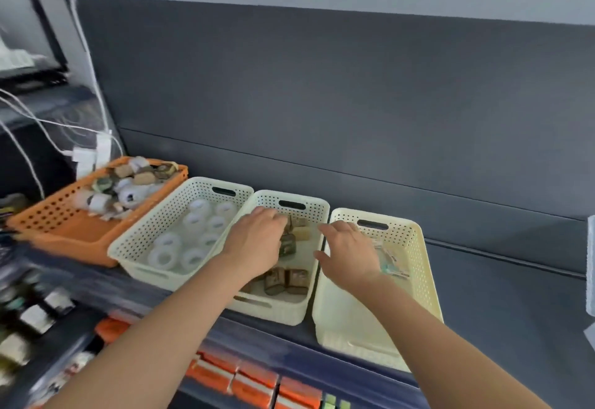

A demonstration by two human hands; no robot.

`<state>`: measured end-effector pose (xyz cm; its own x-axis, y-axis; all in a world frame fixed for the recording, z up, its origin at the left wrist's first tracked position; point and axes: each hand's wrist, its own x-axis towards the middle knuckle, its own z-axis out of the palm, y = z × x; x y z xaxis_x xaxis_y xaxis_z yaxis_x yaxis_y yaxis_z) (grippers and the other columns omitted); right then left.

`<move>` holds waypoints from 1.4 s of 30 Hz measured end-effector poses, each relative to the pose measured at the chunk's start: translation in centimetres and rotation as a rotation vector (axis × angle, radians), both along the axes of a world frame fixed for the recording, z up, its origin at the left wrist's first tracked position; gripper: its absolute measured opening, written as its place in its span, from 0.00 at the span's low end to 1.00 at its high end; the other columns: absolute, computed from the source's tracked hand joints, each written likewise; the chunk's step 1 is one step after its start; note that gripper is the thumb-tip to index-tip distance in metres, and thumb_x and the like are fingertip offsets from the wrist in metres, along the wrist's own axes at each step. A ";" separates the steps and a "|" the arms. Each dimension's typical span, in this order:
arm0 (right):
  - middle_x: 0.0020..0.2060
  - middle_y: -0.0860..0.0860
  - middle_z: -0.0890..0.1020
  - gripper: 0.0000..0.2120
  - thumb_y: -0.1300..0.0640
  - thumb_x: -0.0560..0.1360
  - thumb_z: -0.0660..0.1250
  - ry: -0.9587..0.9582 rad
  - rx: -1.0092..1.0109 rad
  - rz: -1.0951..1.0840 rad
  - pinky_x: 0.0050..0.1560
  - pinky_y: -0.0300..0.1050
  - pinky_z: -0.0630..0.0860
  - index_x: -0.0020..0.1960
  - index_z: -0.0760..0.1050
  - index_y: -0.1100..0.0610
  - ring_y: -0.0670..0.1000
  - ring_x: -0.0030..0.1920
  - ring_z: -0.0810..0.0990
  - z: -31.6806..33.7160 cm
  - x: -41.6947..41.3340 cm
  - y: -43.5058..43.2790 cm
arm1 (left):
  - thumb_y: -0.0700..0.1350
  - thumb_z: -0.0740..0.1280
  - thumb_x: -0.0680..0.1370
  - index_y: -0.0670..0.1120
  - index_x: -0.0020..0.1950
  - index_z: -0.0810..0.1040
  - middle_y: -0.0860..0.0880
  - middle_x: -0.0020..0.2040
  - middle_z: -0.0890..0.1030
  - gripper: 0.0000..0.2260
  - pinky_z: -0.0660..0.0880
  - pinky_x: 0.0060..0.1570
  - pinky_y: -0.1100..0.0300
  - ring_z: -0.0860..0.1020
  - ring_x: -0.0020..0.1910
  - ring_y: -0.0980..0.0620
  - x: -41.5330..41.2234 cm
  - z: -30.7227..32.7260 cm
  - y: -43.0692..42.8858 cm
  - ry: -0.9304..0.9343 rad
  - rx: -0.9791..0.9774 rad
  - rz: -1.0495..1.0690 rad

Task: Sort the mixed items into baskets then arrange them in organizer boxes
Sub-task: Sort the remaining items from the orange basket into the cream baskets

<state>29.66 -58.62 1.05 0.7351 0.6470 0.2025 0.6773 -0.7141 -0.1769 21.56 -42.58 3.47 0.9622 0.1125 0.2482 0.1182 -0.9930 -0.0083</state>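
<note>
Grey back panel (354, 102) behind, and on the dark shelf the orange basket (64, 231) at far left holds plenty of mixed items (125, 183), so sorting looks only partway done. The left hand (257, 238) reaches into the middle cream basket (291, 315), fingertips down among the brown rolls (286, 280); gripping one or not, I cannot tell. The right hand (347, 254) hovers, fingers spread and empty, over the right cream basket (418, 263). Next, likely back to the orange basket for another piece.
</note>
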 end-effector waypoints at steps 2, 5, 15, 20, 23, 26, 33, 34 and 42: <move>0.62 0.52 0.74 0.22 0.50 0.76 0.63 -0.020 0.014 0.074 0.63 0.50 0.69 0.68 0.68 0.53 0.54 0.63 0.70 0.7 -1.1 2.6 | 0.40 0.64 0.77 0.47 0.61 0.74 0.50 0.58 0.76 0.13 0.73 0.54 0.56 0.71 0.59 0.50 -2.2 0.7 2.2 0.001 0.022 0.083; 0.62 0.53 0.74 0.22 0.53 0.76 0.63 -0.030 0.020 0.186 0.64 0.51 0.69 0.69 0.68 0.53 0.55 0.64 0.70 1.2 -3.0 6.8 | 0.40 0.64 0.76 0.46 0.60 0.75 0.49 0.57 0.76 0.12 0.73 0.52 0.57 0.72 0.59 0.49 -5.5 1.1 5.8 0.009 0.026 0.178; 0.63 0.52 0.74 0.22 0.49 0.76 0.64 -0.038 -0.013 0.386 0.62 0.50 0.69 0.68 0.69 0.51 0.54 0.64 0.71 1.6 -10.0 23.9 | 0.40 0.62 0.76 0.47 0.60 0.75 0.47 0.56 0.74 0.12 0.76 0.51 0.50 0.71 0.58 0.47 -15.1 1.2 20.5 0.035 -0.019 0.371; 0.58 0.51 0.76 0.18 0.50 0.76 0.63 -0.012 -0.009 0.392 0.58 0.48 0.71 0.64 0.72 0.51 0.54 0.62 0.71 1.4 -11.8 31.0 | 0.40 0.62 0.76 0.47 0.62 0.75 0.47 0.59 0.74 0.14 0.75 0.54 0.50 0.70 0.63 0.47 -17.4 0.6 27.5 0.053 -0.031 0.389; 0.53 0.52 0.77 0.15 0.49 0.77 0.61 0.015 -0.016 0.362 0.55 0.49 0.73 0.60 0.76 0.52 0.55 0.59 0.73 1.0 -12.1 34.1 | 0.40 0.62 0.76 0.46 0.60 0.75 0.45 0.64 0.73 0.13 0.75 0.54 0.50 0.71 0.62 0.46 -17.8 0.0 30.6 0.069 -0.053 0.394; 0.51 0.53 0.78 0.16 0.47 0.78 0.57 0.021 -0.034 0.344 0.53 0.49 0.73 0.59 0.76 0.54 0.55 0.57 0.74 0.6 -11.7 36.5 | 0.38 0.62 0.76 0.46 0.60 0.76 0.46 0.64 0.73 0.14 0.75 0.54 0.49 0.72 0.60 0.45 -17.4 -0.9 33.2 0.086 -0.076 0.401; 0.52 0.53 0.78 0.17 0.46 0.75 0.62 -0.007 -0.135 0.328 0.52 0.47 0.72 0.58 0.77 0.53 0.55 0.56 0.74 -0.8 -8.0 41.3 | 0.39 0.62 0.76 0.47 0.68 0.71 0.49 0.54 0.76 0.20 0.74 0.42 0.57 0.74 0.54 0.48 -13.6 -2.7 37.9 0.108 -0.062 0.436; 0.52 0.52 0.78 0.16 0.46 0.75 0.62 -0.007 -0.137 0.326 0.51 0.46 0.71 0.59 0.77 0.53 0.55 0.57 0.74 -0.9 -7.4 42.0 | 0.39 0.62 0.76 0.47 0.67 0.71 0.48 0.53 0.76 0.19 0.72 0.39 0.58 0.75 0.52 0.48 -13.0 -2.9 38.3 0.112 -0.062 0.437; 0.51 0.53 0.77 0.11 0.50 0.75 0.62 -0.045 -0.167 0.346 0.42 0.43 0.64 0.51 0.80 0.53 0.55 0.55 0.74 -2.4 -5.0 45.4 | 0.40 0.62 0.77 0.45 0.61 0.73 0.45 0.54 0.73 0.13 0.76 0.38 0.53 0.78 0.47 0.45 -8.9 -4.8 40.7 0.170 -0.236 0.570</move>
